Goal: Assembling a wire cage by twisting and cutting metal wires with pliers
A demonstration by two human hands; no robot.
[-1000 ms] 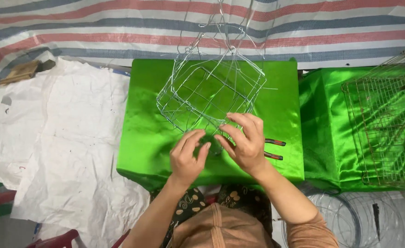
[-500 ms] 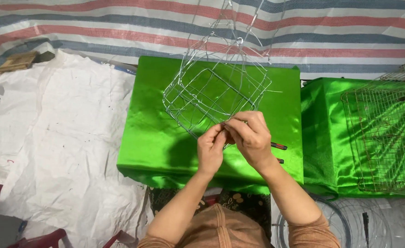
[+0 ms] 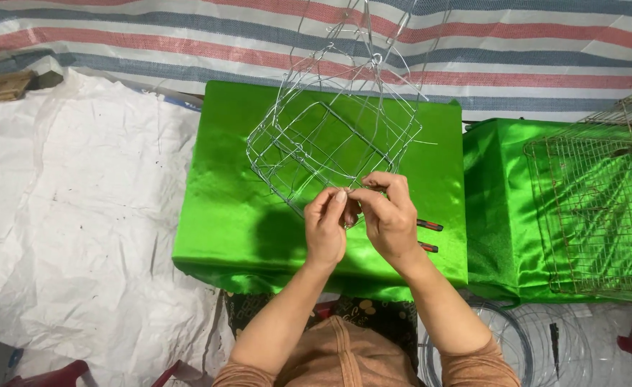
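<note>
The wire basket frame [image 3: 334,140] is kept on the green-draped tabletop [image 3: 223,215], its near corner pinched by left hand [image 3: 328,228] and right hand [image 3: 387,215], both grips narrow, so the wire is steadied; red-handled pliers [image 3: 429,236] lie just right

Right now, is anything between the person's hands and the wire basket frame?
Nothing visible. The left hand and right hand already pinch the near edge of the wire basket frame. The pliers lie behind the right hand, aside.
</note>
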